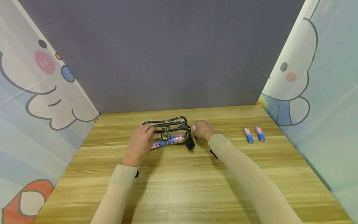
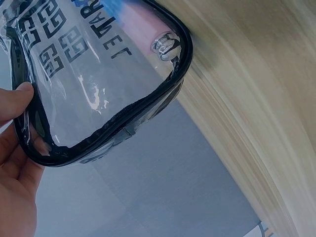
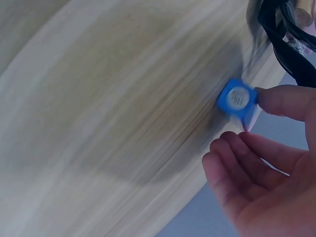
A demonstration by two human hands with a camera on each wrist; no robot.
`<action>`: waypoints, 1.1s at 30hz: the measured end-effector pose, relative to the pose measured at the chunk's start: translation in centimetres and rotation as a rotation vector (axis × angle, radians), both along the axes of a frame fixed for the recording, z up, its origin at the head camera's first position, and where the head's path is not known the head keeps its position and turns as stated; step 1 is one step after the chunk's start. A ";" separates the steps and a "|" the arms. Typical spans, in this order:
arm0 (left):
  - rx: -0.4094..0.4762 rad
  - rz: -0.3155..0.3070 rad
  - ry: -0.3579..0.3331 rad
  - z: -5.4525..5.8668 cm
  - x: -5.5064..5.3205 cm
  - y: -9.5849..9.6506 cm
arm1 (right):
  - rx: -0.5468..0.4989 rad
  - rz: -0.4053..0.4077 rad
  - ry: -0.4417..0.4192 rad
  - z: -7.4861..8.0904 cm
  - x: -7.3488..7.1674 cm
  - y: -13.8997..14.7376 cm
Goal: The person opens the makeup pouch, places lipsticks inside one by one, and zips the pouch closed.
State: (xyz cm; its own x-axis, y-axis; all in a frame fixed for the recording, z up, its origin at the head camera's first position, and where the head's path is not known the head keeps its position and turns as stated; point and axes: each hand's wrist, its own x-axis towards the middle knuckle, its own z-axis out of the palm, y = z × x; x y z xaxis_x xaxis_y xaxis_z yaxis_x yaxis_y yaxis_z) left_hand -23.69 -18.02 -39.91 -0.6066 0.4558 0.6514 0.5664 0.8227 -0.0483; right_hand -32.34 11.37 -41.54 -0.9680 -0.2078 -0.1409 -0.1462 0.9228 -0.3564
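Note:
On the left, a clear zip pouch (image 1: pixel 166 137) with black piping and "TRAVEL" lettering stands on the table. My left hand (image 1: pixel 139 141) grips its left end, thumb on the near face and fingers behind the black edge in the left wrist view. Through the clear plastic shows a pink-and-blue container (image 2: pixel 140 23) with a clear, rounded end. Just right of the pouch, my right hand (image 1: pixel 204 129) pinches a small pink-and-blue square tube (image 3: pixel 237 101) between thumb and fingertips. Its blue end, with a round white label, faces the right wrist camera.
Two more pink-and-blue tubes (image 1: pixel 249 136) lie side by side at the right of the wooden table (image 1: pixel 179 180). A black strap (image 1: pixel 190 143) hangs from the pouch's right end. A dark grey panel (image 1: pixel 179 62) rises behind the table, with printed cloths at both sides.

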 end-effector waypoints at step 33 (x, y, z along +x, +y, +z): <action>0.014 -0.004 -0.005 0.1 0.1 0.0 | 0.021 0.166 0.019 2.3 0.1 1.6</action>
